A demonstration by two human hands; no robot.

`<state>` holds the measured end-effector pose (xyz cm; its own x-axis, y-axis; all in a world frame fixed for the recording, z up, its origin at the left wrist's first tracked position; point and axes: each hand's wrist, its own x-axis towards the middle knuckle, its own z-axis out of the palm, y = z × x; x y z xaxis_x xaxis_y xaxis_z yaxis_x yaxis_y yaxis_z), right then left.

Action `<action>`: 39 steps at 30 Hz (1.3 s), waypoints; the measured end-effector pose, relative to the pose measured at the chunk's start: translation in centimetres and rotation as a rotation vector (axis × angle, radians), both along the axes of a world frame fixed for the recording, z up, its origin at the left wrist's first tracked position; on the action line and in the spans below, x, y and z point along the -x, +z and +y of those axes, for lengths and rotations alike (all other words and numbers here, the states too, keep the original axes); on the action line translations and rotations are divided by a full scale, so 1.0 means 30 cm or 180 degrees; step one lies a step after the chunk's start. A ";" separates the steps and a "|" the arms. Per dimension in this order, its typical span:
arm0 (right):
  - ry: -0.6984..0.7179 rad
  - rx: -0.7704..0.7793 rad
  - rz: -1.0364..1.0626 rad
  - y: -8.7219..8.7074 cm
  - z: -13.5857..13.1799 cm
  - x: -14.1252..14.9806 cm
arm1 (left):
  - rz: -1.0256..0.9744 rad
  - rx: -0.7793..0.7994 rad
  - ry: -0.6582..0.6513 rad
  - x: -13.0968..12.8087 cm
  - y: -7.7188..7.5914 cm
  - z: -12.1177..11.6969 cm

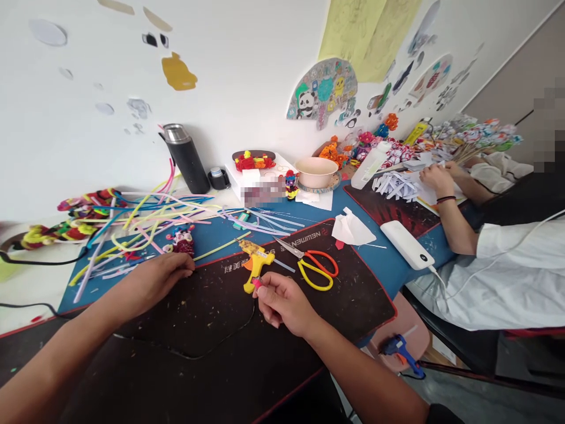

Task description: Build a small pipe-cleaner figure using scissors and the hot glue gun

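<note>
My right hand (285, 303) pinches a small pink piece (257, 284) between thumb and fingers, just in front of the handle of a yellow hot glue gun (256, 262). The glue gun lies on the black mat with its nozzle pointing away from me. My left hand (161, 277) is lowered at the mat's far edge with its fingers bent together; what they hold, if anything, is hidden. Right behind those fingertips sits a small fuzzy figure (182, 240) with a dark red body. Scissors (315, 268) with red and yellow handles lie partly open, right of the glue gun.
Many coloured pipe cleaners (145, 221) spread across the back left. A black thermos (188, 159), a beige bowl (316, 172) and crumpled white paper (353, 227) stand or lie farther back. At right, a co-worker's hands (436, 176) work over paper strips, near a white power bank (406, 244).
</note>
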<state>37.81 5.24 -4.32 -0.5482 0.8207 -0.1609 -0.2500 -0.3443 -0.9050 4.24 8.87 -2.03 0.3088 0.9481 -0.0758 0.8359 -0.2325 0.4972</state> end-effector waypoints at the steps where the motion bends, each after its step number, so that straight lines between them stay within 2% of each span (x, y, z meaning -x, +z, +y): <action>1: -0.0010 0.0003 -0.0005 -0.001 0.000 0.000 | 0.0002 -0.0003 0.0023 0.005 -0.001 0.000; 6: -0.0033 0.0023 -0.0031 -0.001 -0.001 -0.002 | 0.0001 -0.0112 0.0210 0.018 0.003 -0.013; 11: 0.0010 0.0002 -0.0029 0.006 -0.001 0.000 | -0.0027 -0.0335 0.0289 -0.025 0.014 -0.054; 16: 0.0043 0.0009 -0.0113 0.015 0.001 0.004 | -0.0085 -0.0503 0.0203 -0.056 -0.013 -0.071; 24: 0.0020 -0.0017 -0.0146 0.014 -0.001 0.009 | -0.0112 -0.0503 0.0131 -0.014 -0.063 -0.048; 32: 0.0055 -0.0079 -0.0176 0.001 -0.002 0.007 | -0.0202 -0.0335 0.0264 0.028 -0.051 -0.053; 34: 0.0085 -0.0104 -0.0190 0.000 -0.002 0.007 | -0.0276 -0.0331 0.0421 0.037 -0.047 -0.063; 39: 0.0119 -0.0175 -0.0221 0.007 -0.003 0.007 | -0.0432 -0.0251 0.1150 0.044 -0.022 -0.102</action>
